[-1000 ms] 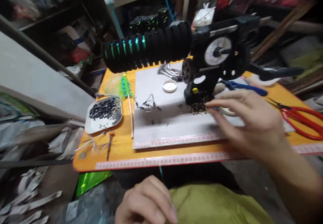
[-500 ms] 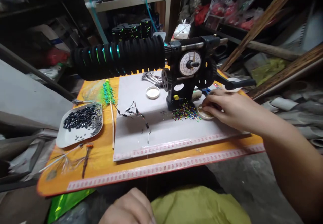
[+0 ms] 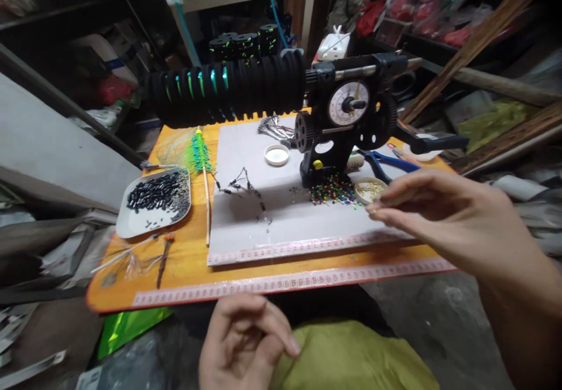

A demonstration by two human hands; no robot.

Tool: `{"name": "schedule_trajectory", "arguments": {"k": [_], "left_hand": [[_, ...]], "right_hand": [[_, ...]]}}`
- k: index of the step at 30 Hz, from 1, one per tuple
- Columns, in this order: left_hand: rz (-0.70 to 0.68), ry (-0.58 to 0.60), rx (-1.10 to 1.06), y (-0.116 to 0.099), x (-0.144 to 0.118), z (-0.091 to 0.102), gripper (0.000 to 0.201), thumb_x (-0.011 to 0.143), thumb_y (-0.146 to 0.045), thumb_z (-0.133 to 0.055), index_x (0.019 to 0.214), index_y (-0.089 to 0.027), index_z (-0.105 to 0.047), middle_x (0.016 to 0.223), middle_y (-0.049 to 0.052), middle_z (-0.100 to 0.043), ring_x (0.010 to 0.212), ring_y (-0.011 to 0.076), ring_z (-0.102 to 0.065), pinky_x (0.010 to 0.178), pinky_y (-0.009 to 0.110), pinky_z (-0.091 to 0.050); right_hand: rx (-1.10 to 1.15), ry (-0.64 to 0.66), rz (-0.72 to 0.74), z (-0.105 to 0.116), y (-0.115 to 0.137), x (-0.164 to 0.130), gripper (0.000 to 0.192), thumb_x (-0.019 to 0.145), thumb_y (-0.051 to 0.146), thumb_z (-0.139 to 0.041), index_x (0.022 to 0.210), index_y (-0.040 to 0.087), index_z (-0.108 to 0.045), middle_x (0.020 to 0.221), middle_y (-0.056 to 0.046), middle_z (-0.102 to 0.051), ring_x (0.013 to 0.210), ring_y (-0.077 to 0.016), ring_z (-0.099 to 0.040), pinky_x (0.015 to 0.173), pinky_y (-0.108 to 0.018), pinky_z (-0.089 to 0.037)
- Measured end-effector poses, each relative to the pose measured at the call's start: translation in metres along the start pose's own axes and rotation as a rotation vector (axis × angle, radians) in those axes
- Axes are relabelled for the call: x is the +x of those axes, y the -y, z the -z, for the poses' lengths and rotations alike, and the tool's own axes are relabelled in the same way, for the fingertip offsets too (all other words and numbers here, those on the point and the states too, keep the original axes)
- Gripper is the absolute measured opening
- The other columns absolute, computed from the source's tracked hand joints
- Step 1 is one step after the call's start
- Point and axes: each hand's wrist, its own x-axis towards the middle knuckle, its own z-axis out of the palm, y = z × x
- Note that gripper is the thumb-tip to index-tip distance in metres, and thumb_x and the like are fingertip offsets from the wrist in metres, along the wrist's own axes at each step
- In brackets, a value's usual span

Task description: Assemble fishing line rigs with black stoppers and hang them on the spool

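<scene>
Right hand (image 3: 443, 217) has lifted off the small round dish (image 3: 370, 190) since 0.5 s ago; then my fingertips were down at its rim, now they hover just in front of it, toward me and slightly right, clear of the white mat (image 3: 281, 214). Thumb and forefinger are pinched together with the other fingers fanned; something tiny may be caught between them, but the view is too blurred there to say, so I cannot tell what, if anything, the pinch holds.

Left hand (image 3: 246, 340) has come further into view at the bottom edge, low over my lap and well short of the orange table (image 3: 184, 261). Its fingers are curled loosely toward the thumb, with nothing that I can see in them.

Key relation: the dish lies ahead and a little left of my right fingertips, just beside the heap of coloured beads (image 3: 333, 192), which spreads to its left at the foot of the black winding machine (image 3: 346, 120). Right hand is near the dish; left hand is well apart from it, so right is plainly the nearer of the 2. My right forearm runs from lower right to upper left, pointing along that same line to the dish.

Blue-handled pliers (image 3: 395, 164) lie just behind the dish. A tray of dark pieces (image 3: 156, 199) sits at the far left of the table, well apart from both hands.
</scene>
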Motion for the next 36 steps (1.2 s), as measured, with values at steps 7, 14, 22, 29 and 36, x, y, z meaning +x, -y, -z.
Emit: {"name": "schedule_trajectory", "arguments": {"k": [7, 14, 22, 29, 36], "left_hand": [[0.288, -0.08, -0.142, 0.002, 0.001, -0.034, 0.033, 0.09, -0.029, -0.077, 0.115, -0.024, -0.057, 0.07, -0.003, -0.074, 0.069, 0.0104, -0.07, 0.074, 0.022, -0.054], [0.303, -0.039, -0.239, 0.008, -0.006, -0.026, 0.035, 0.092, -0.024, -0.074, 0.12, -0.023, -0.054, 0.076, -0.004, -0.076, 0.073, 0.0081, -0.072, 0.08, 0.022, -0.055], [0.263, -0.019, -0.273, 0.006, -0.006, -0.021, 0.032, 0.093, -0.02, -0.073, 0.119, -0.023, -0.054, 0.077, -0.005, -0.077, 0.074, 0.0047, -0.072, 0.079, 0.016, -0.056], [0.271, -0.025, -0.324, 0.007, -0.005, -0.02, 0.033, 0.092, -0.016, -0.073, 0.119, -0.025, -0.056, 0.078, -0.008, -0.073, 0.073, 0.0043, -0.075, 0.079, 0.014, -0.058], [0.307, -0.05, -0.355, 0.006, -0.008, -0.02, 0.033, 0.09, -0.016, -0.074, 0.117, -0.024, -0.056, 0.079, -0.008, -0.071, 0.072, 0.006, -0.076, 0.075, 0.013, -0.06]], "right_hand": [[0.53, 0.173, -0.276, -0.051, 0.027, -0.042, 0.026, 0.067, 0.019, -0.09, 0.083, 0.029, -0.072, 0.078, 0.004, -0.072, 0.066, -0.0114, -0.072, 0.062, -0.014, -0.061], [0.422, 0.331, -0.084, -0.071, 0.043, -0.047, 0.02, 0.089, 0.024, -0.072, 0.101, 0.039, -0.079, 0.089, 0.0, -0.075, 0.075, -0.0125, -0.073, 0.061, -0.013, -0.059], [0.447, 0.327, -0.095, -0.079, 0.045, -0.049, 0.015, 0.088, 0.02, -0.073, 0.087, 0.033, -0.08, 0.082, 0.001, -0.079, 0.072, -0.0124, -0.075, 0.065, -0.015, -0.06], [0.559, 0.305, -0.224, -0.084, 0.053, -0.047, 0.008, 0.077, 0.023, -0.084, 0.073, 0.028, -0.08, 0.072, 0.0, -0.078, 0.064, -0.0146, -0.075, 0.06, -0.016, -0.061], [0.559, 0.329, -0.179, -0.085, 0.05, -0.048, 0.011, 0.075, 0.021, -0.085, 0.075, 0.031, -0.081, 0.074, 0.001, -0.077, 0.068, -0.0128, -0.074, 0.063, -0.015, -0.059]]}}
